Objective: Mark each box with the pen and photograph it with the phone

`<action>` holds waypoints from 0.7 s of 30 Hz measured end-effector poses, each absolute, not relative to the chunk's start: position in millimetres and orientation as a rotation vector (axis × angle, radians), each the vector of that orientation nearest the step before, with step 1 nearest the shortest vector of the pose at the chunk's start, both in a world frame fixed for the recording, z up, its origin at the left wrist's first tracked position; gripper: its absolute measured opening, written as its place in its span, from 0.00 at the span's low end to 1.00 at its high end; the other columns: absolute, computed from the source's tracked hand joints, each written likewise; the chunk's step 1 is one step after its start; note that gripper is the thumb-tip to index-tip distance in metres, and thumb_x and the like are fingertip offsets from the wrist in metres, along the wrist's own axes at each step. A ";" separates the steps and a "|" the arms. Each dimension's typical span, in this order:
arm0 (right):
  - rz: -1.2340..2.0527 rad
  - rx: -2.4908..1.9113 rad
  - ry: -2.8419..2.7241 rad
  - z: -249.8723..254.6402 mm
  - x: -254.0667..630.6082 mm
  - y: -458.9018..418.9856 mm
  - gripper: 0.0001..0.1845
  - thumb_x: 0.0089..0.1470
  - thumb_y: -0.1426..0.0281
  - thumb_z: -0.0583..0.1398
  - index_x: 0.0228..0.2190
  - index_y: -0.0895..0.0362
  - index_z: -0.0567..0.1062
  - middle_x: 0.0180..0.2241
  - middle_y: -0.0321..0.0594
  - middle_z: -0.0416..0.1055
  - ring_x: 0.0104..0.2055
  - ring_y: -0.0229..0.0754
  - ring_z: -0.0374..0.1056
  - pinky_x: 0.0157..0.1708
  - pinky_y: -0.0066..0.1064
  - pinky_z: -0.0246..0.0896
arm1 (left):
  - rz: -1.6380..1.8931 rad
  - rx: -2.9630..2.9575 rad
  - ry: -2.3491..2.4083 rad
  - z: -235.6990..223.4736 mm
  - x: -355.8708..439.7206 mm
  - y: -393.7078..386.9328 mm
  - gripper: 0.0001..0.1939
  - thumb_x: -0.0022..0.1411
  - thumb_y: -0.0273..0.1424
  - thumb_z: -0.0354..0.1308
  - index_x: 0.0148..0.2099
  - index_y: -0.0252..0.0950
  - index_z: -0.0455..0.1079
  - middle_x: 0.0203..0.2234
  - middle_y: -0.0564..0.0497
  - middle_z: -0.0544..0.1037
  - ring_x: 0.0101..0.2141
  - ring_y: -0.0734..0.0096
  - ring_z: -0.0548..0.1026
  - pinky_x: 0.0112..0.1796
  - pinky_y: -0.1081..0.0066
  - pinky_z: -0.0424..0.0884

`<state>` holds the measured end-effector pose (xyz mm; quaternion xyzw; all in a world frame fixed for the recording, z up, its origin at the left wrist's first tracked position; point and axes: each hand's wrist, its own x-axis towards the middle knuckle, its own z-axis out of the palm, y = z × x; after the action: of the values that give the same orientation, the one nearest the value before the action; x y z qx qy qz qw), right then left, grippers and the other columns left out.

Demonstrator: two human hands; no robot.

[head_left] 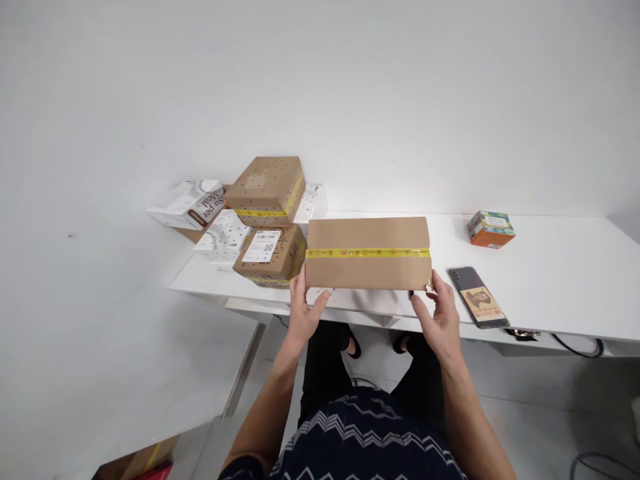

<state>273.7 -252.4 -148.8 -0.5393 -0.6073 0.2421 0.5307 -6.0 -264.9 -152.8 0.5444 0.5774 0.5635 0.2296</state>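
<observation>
L arm (274, 403) & R arm (467, 400) fwd, fingers (299, 285) gripping, thumbs (319, 305) spread.

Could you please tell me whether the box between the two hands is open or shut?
The box is shut on the side in view: yellow tape runs along its length with no flap raised.

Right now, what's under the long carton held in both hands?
Below the near edge of the long carton, a strip of white desk and a small dark object by the right hand show; the carton covers anything farther back underneath.
</observation>
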 end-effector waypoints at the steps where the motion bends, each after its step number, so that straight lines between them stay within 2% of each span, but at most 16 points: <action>1: 0.579 -1.265 -1.438 -148.3 274.0 -252.6 0.35 0.56 0.63 0.60 0.63 0.45 0.57 0.54 0.44 0.61 0.55 0.47 0.61 0.53 0.46 0.61 | 1.550 1.502 1.574 -149.6 -5.6 -264.4 0.38 0.59 0.42 0.60 0.68 0.48 0.52 0.53 0.44 0.62 0.56 0.58 0.65 0.56 0.56 0.63; 5: 0.646 -1.211 -1.386 -152.9 272.3 -250.8 0.33 0.56 0.64 0.60 0.62 0.43 0.58 0.56 0.43 0.60 0.55 0.46 0.62 0.53 0.45 0.62 | 1.565 1.476 1.567 -152.0 -5.4 -259.1 0.36 0.59 0.41 0.59 0.67 0.48 0.52 0.54 0.44 0.61 0.55 0.60 0.65 0.55 0.57 0.65; 8: 0.693 -1.228 -1.388 -164.9 270.1 -248.3 0.30 0.57 0.62 0.58 0.60 0.46 0.61 0.56 0.44 0.60 0.55 0.46 0.62 0.53 0.44 0.63 | 1.536 1.447 1.555 -169.5 -5.5 -253.6 0.33 0.58 0.39 0.59 0.64 0.44 0.55 0.54 0.44 0.63 0.55 0.60 0.65 0.54 0.58 0.65; 12: 0.702 -1.429 -1.512 -194.6 269.3 -247.0 0.26 0.56 0.58 0.57 0.54 0.54 0.66 0.47 0.47 0.68 0.47 0.49 0.66 0.48 0.48 0.64 | 1.393 1.312 1.545 -201.4 -4.4 -250.8 0.28 0.55 0.34 0.59 0.58 0.39 0.61 0.48 0.44 0.70 0.50 0.62 0.71 0.52 0.58 0.67; 15: 0.670 -1.522 -1.610 -207.0 270.8 -248.5 0.23 0.57 0.58 0.55 0.50 0.57 0.68 0.40 0.47 0.70 0.43 0.51 0.65 0.45 0.50 0.63 | 1.288 1.294 1.613 -212.1 -3.0 -254.1 0.25 0.54 0.31 0.58 0.55 0.38 0.62 0.45 0.45 0.73 0.49 0.61 0.71 0.51 0.58 0.68; 21: 0.528 -1.541 -1.601 -177.9 276.1 -252.2 0.24 0.57 0.57 0.55 0.52 0.55 0.68 0.38 0.44 0.66 0.44 0.49 0.63 0.42 0.44 0.64 | 1.365 1.329 1.659 -189.6 -0.4 -262.8 0.29 0.57 0.34 0.58 0.60 0.40 0.59 0.54 0.43 0.69 0.53 0.61 0.70 0.52 0.61 0.68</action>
<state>276.1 -252.2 -177.9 -0.6136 -0.6374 0.2101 0.4160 -0.4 -262.8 -189.6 0.5015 0.6257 0.5150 0.3028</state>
